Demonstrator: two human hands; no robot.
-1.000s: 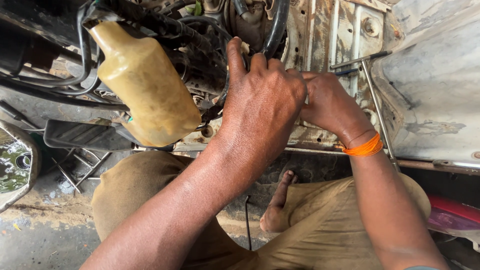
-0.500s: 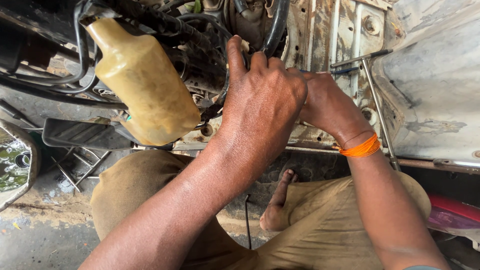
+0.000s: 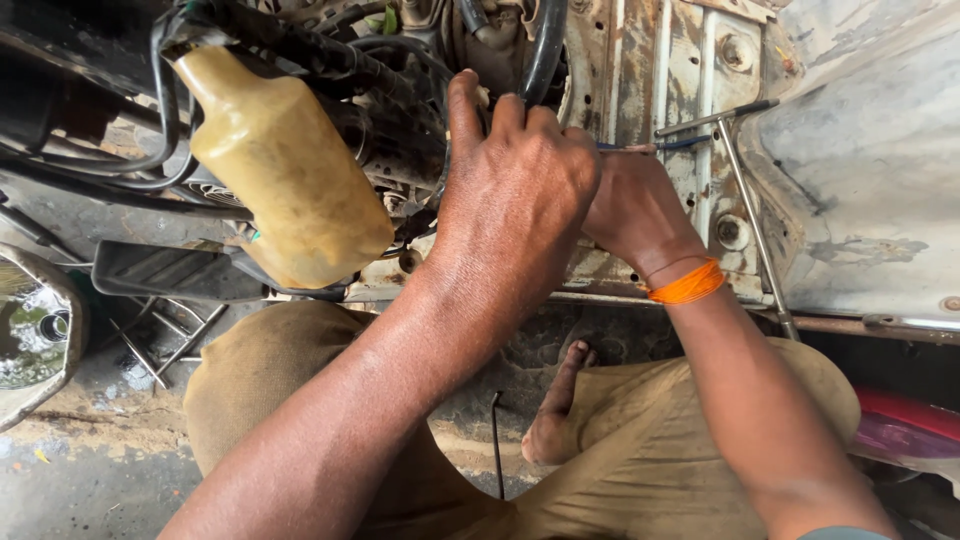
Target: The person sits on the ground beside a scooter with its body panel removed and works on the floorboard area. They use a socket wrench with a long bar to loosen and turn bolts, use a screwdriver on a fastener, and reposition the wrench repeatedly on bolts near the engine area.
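My left hand (image 3: pixel 510 210) reaches up into a grimy engine bay, thumb raised, fingers curled beside a thick black hose (image 3: pixel 545 50). What the fingers hold is hidden. My right hand (image 3: pixel 635 215), with an orange thread band (image 3: pixel 685 285) on the wrist, sits just behind the left hand against a rusty metal panel (image 3: pixel 640 60). It is closed around a thin blue-handled tool (image 3: pixel 640 148) that pokes out to the right.
A yellowed plastic fluid bottle (image 3: pixel 285 180) hangs left of the hands among black cables. A T-handle wrench (image 3: pixel 750 210) leans on the grey body panel (image 3: pixel 870 180) at right. Below are my tan trousers (image 3: pixel 640 470), a bare foot (image 3: pixel 560 415) and the dirt floor (image 3: pixel 90 440).
Both hands stay in the same place; only a slight shift of the fingers and the view.
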